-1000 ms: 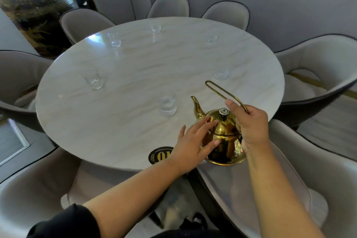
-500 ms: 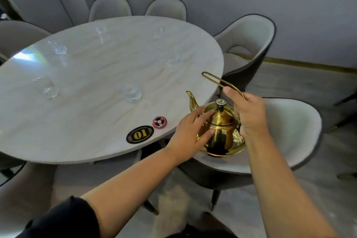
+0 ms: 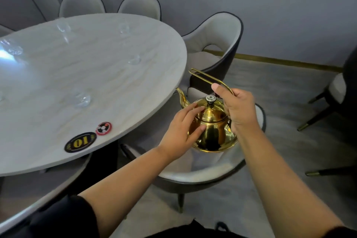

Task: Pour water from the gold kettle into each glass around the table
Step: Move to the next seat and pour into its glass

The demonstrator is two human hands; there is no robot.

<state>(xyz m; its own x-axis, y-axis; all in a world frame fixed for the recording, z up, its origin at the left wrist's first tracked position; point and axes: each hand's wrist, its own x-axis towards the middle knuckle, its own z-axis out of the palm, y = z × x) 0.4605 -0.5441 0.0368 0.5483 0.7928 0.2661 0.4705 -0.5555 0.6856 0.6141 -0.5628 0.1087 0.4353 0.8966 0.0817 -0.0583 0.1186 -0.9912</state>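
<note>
Round table (image 3: 58, 75): pale stone-look top, faint wavy veining, glossy, with a bright glare patch at the far left

Small clear glasses on it, blurred, contents not readable:
- left-edge glass (image 3: 12, 50), in the glare
- far glass (image 3: 62, 26)
- second far glass (image 3: 123, 28)
- right-side glass (image 3: 134, 60), near the rim
- near glass (image 3: 82, 99), closest to the viewer

At the near rim lies a flat black oval badge (image 3: 80, 142) with gold "01". Just beside it sits a small red round disc (image 3: 103, 128) with pale dots

Behind the table, two far chairs (image 3: 82, 4): pale rounded backs, dark piping

Left hand (image 3: 179, 133): black sleeve, bare forearm. Fingers are straight and laid flat against the kettle's shoulder and lid edge, gripping nothing

Gold kettle (image 3: 212, 135):
- polished and mirror-bright, with a squat bulb body and domed lid
- ridged silver knob (image 3: 210, 98)
- thin curved spout (image 3: 181, 97), pointing toward the table
- off the table, held upright just past its right rim
- above the seat of a cushioned chair (image 3: 202, 173), pale pad in a dark shell

Right hand (image 3: 239, 110): curled round the thin wire loop handle (image 3: 202, 74), thumb stretched along it

Beyond it stands a tub chair (image 3: 218, 42) in the same pale fabric with a dark outer shell and an open gap low in the back. The floor is grey and matte, with a gold strip (image 3: 270, 61) along the wall base
</note>
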